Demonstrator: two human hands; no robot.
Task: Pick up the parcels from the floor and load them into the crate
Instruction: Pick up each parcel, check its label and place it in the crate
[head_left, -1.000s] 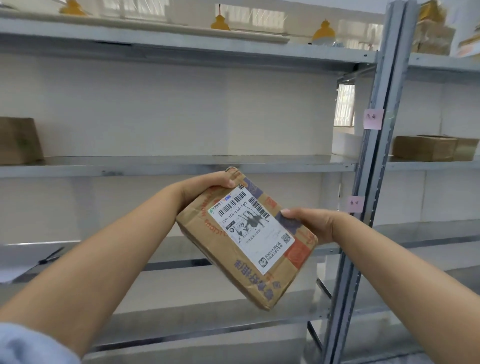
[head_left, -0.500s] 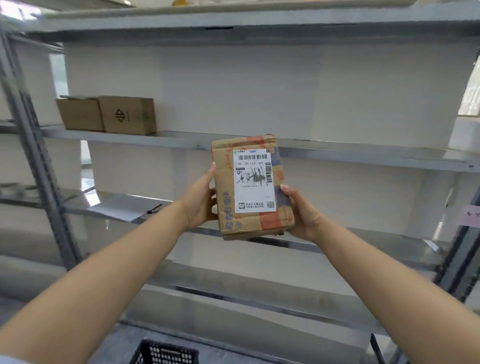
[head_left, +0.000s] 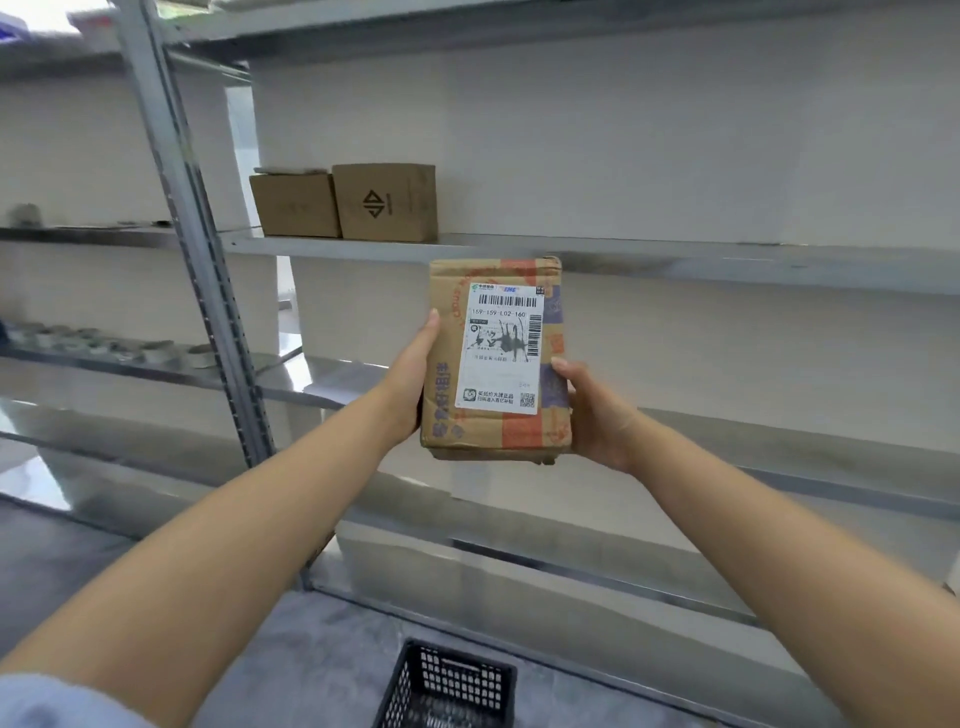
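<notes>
In front of the metal shelving (head_left: 675, 262), out at arm's length, the parcel (head_left: 496, 358) is held upright with its white label facing the person. The left hand (head_left: 410, 384) clasps its left edge, thumb laid up along the front. The right hand (head_left: 597, 415) cups the lower right corner, thumb on the front face. The fingers of both are hidden behind the box, but the thumbs pinch it against them, so both hands grip it.

It looks like a small taped cardboard box, stiff enough to keep its shape though its corners are rumpled. I'd judge it light from how easily it is held out. The tape bands may be a bit slick, so the side edges are the best hold, as now.

The black crate (head_left: 449, 686) sits on the floor, near and below the parcel, and lowering the box in flat should suit it. Whether the contents are fragile I cannot tell.
</notes>
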